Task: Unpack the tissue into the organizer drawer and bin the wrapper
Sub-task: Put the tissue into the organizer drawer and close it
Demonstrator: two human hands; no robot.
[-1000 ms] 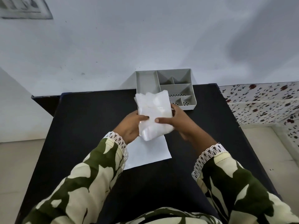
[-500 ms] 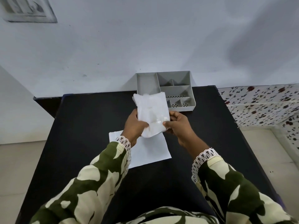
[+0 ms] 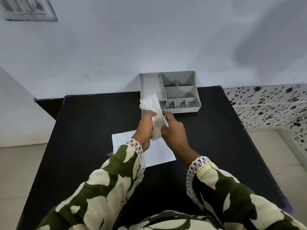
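Observation:
A white tissue pack (image 3: 153,110) in a clear wrapper is held edge-on above the black table (image 3: 86,130), its top end fanned out in front of the grey organizer (image 3: 181,92). My left hand (image 3: 146,128) grips its left side and my right hand (image 3: 174,131) grips its right side. The pack's lower end is hidden between my hands. The organizer stands at the table's far edge against the wall, with one long left compartment and several smaller ones, all bare.
A flat white sheet (image 3: 159,153) lies on the table under my hands. A pale wall rises behind the table. Floor shows on both sides, with a flower-patterned tiled strip (image 3: 269,105) at the right.
The pack has turned from broad face up to edge-on, and both hands have closed in around it, slightly nearer the organizer.

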